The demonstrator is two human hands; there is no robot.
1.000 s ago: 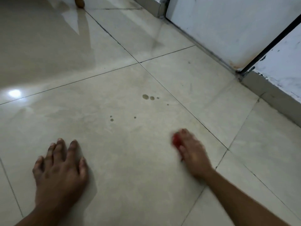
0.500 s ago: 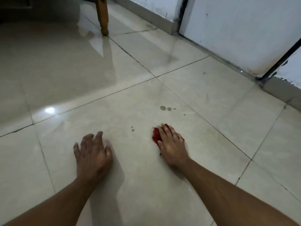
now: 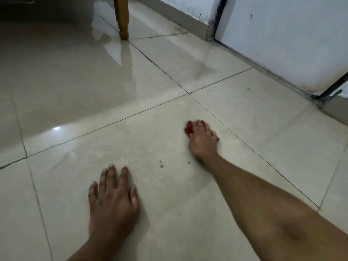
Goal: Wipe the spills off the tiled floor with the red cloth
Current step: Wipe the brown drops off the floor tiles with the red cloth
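red cloth (image 3: pixel 188 129) under right hand (image 3: pixel 202 141) | left hand (image 3: pixel 113 200) flat, apart

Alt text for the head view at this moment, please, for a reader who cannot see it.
A person's right hand presses a bunched red cloth onto a glossy tiled floor, while the left hand rests flat nearer the camera. Small dark spill drops remain between the hands; a wooden furniture leg stands behind.
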